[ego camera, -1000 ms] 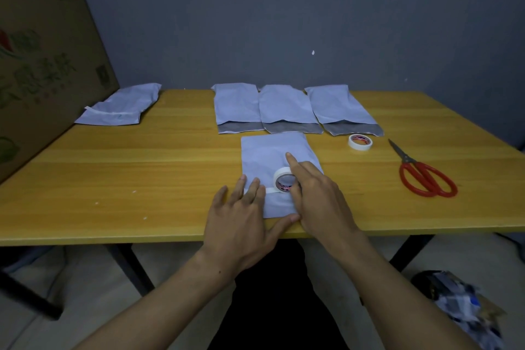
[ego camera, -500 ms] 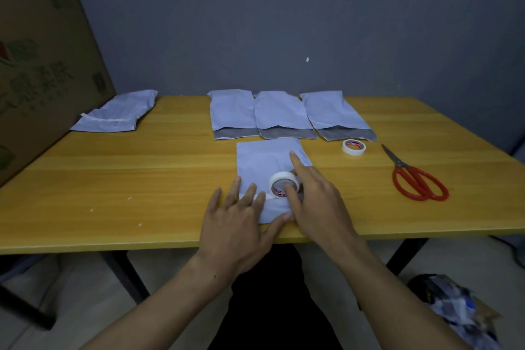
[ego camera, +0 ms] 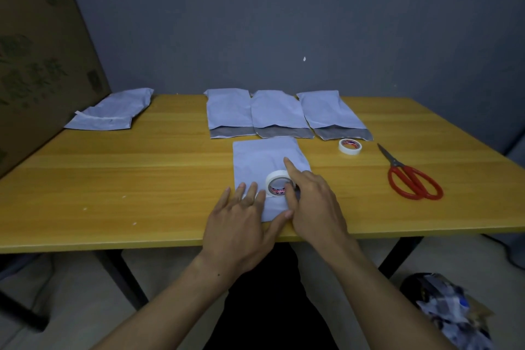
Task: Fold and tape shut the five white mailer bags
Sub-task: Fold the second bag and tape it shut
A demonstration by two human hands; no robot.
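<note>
A folded white mailer bag (ego camera: 264,159) lies near the table's front edge. My left hand (ego camera: 241,224) presses flat on its near left part, fingers spread. My right hand (ego camera: 315,204) holds a white tape roll (ego camera: 277,182) standing on the bag, thumb at the roll's side and index finger stretched past it. Three more mailer bags lie in a row behind, the left (ego camera: 228,111), the middle (ego camera: 277,112) and the right (ego camera: 331,112), each with a grey open flap toward me. A fifth bag (ego camera: 112,112) lies at the far left.
A second small tape roll (ego camera: 350,146) and red-handled scissors (ego camera: 412,176) lie to the right on the yellow wooden table (ego camera: 127,179). A large cardboard box (ego camera: 39,71) leans at the left. A bag of scraps (ego camera: 451,312) sits on the floor at lower right.
The view has shifted slightly. My right hand has slid the tape roll a little across the near bag; the left hand keeps pressing the bag.
</note>
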